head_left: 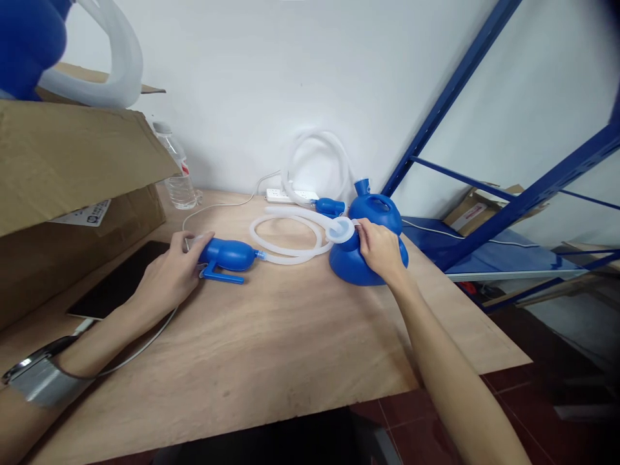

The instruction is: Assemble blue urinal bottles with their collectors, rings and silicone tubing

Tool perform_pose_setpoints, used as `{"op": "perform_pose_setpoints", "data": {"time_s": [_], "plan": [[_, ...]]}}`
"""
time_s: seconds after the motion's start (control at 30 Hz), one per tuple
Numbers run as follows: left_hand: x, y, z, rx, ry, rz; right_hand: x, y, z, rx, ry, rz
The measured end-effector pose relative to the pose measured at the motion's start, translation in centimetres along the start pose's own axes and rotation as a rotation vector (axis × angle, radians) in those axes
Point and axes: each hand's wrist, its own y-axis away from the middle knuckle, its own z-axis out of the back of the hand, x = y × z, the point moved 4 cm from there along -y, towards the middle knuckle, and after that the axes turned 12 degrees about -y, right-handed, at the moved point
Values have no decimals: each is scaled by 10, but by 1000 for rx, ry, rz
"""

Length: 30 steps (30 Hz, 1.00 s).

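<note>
My left hand (pixel 169 268) is closed around the left end of a blue plastic funnel-like piece (pixel 232 256) with a bar-shaped handle, lying low over the table. From its narrow tip a translucent white hose (pixel 285 259) loops across the wood toward the jug. My right hand (pixel 380 248) grips the top of a blue plastic jug (pixel 353 266) near its neck; the fingers partly hide that part. A translucent white cap (pixel 340 230) with the hose end sits at the jug's mouth, facing left. Whether the cap is fastened I cannot tell.
Behind stand a second blue jug (pixel 375 208) and another blue funnel piece (pixel 330 206) with coiled hose. A power strip (pixel 292 196), water bottle (pixel 178 177), phone (pixel 119 281) and cardboard box (pixel 82 161) are around. Blue metal shelving (pixel 504 206) rises at right.
</note>
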Motion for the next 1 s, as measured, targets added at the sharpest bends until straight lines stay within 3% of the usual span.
{"op": "perform_pose_setpoints", "data": {"time_s": [0.27,0.53,0.83,1.0], "plan": [[-1,1,-2,-9,-31,-20,-3,-2,3,-70,-94,-73],[-2,-1,-4,83,-6,2,-4,-4,1,-83,-209,-109],[9,-5,-26,-63,65,-196,10,-16,-11,-107,-204,-159],[-7,-1,-8,-128,-50,-381,5,-11,-15,-225,-340,-195]]}}
